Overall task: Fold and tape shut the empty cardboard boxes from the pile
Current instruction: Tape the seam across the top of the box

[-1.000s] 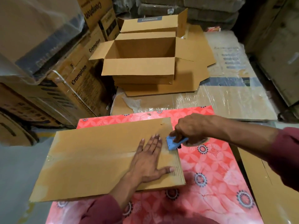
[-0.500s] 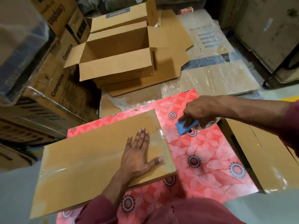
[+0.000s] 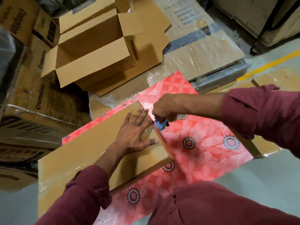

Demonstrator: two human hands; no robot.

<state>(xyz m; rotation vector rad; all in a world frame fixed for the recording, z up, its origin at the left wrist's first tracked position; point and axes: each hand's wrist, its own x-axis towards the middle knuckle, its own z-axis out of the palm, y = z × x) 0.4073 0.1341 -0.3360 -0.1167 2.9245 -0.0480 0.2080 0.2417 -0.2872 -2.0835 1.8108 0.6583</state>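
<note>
From my feed: printed stacked cartons point(image 3: 40, 101) wall the left side, shrink-wrapped flat cardboard point(image 3: 203, 54) spreads across the top right. Grey floor point(image 3: 259, 184) with a yellow line point(image 3: 272, 62) at the right edge. An open box point(image 3: 90, 51), flaps up, sits on flattened cardboard behind the work area. Red floral sheet point(image 3: 203, 151) lies on the floor under the job.

The task's closed box point(image 3: 78, 153) lies across the left half of that sheet, top face up, clear tape shining along its seam and down its right end. I see both arms in maroon sleeves point(image 3: 259, 111).

Left hand point(image 3: 138, 135) lies flat on the box top near its right end, fingers straight and spread, thumb out toward the edge, pressing down, gripping nothing. Right hand point(image 3: 165, 108) is just beyond the box's right edge, fingers curled around a blue tape dispenser point(image 3: 161, 125), whose blue end touches that edge by the left fingertips. The tape roll is mostly hidden under the hand; I cannot tell if tape is cut.
</note>
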